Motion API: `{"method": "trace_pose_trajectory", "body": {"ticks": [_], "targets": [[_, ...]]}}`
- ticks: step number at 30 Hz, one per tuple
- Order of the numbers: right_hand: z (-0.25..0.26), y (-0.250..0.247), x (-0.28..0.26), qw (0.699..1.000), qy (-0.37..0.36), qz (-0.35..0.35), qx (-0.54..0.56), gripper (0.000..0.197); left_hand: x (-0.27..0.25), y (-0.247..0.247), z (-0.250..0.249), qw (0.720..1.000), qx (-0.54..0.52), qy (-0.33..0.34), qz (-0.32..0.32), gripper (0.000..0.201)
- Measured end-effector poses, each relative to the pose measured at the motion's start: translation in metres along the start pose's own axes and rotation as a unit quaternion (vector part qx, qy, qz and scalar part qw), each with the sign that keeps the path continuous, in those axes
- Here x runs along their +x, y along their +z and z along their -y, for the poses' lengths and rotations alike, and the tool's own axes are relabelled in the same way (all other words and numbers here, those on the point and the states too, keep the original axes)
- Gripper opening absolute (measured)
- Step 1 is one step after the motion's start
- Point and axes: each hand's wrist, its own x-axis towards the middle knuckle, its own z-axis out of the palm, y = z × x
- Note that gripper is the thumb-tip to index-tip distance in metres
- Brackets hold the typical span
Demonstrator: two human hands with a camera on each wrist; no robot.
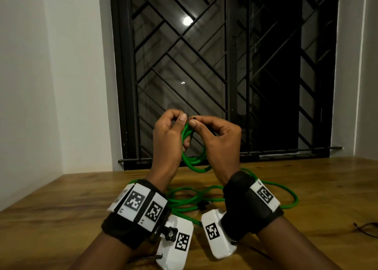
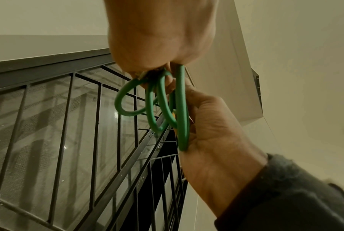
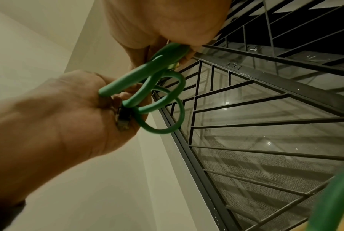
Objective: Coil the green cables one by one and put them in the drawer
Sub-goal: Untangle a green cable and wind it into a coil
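Observation:
Both hands are raised above the wooden table (image 1: 306,188), in front of the window. Between them hangs a small coil of green cable (image 1: 194,159) with several loops. My left hand (image 1: 181,118) grips the top of the coil, fingers curled round the loops (image 2: 167,101). My right hand (image 1: 194,121) pinches the cable at its dark end plug, right against the left thumb. In the right wrist view the loops (image 3: 159,87) run between both hands, and a dark plug (image 3: 124,118) lies against the left hand (image 3: 58,117). No drawer is in view.
More green cable (image 1: 188,200) lies in loose loops on the table under my wrists, with a black plug (image 1: 202,205) among them. A thin dark wire (image 1: 364,227) lies at the right edge. A window with a black grille (image 1: 225,65) and white walls stand behind.

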Motion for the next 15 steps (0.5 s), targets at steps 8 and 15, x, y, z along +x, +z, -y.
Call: {"method": "trace_pose_trajectory", "body": {"ticks": [8, 15], "targets": [[-0.0025, -0.0001, -0.0002, 1.000, -0.009, 0.005, -0.009, 0.009, 0.0016, -0.0026, 0.0025, 0.999, 0.035, 0.002, 0.003, 0.021], [-0.0051, -0.0007, -0.0007, 1.000, -0.013, 0.009, -0.016, 0.009, 0.0033, -0.0047, 0.0038, 0.999, 0.038, -0.003, 0.015, 0.024]]}}
